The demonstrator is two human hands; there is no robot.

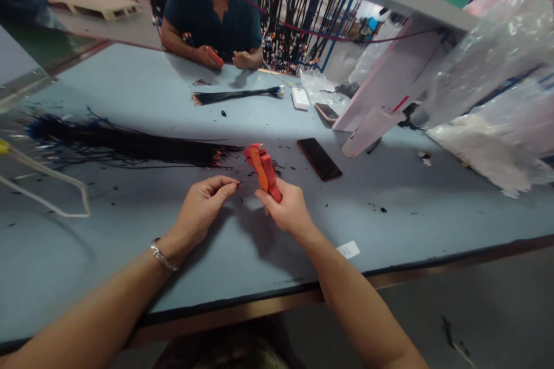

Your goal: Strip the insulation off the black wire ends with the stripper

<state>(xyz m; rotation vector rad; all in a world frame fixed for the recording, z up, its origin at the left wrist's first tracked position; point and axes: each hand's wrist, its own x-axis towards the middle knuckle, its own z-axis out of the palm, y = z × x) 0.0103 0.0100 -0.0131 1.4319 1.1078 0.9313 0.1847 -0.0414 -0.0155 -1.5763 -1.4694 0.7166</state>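
Note:
My right hand (pixel 285 204) is wrapped round the handles of a red and orange wire stripper (pixel 263 170), its head pointing up and away from me. To the left of it, my left hand (pixel 210 202) pinches the end of a thin dark wire (pixel 240 183) between thumb and fingertips; most of that wire is hidden. The wire's tip stops short of the tool's jaws. Just beyond my left hand lies a large bundle of black wires (pixel 142 144), with coppery ends at the right and blue parts at the left.
A smaller wire bundle (pixel 238 95) lies farther back, near a person (pixel 212 17) holding a red tool (pixel 214 57). To the right are a dark phone (pixel 319 158), another phone (pixel 326 112), a white box (pixel 300 98), a white cup (pixel 370 130) and plastic bags (pixel 489 144). Black scraps dot the table (pixel 242 277).

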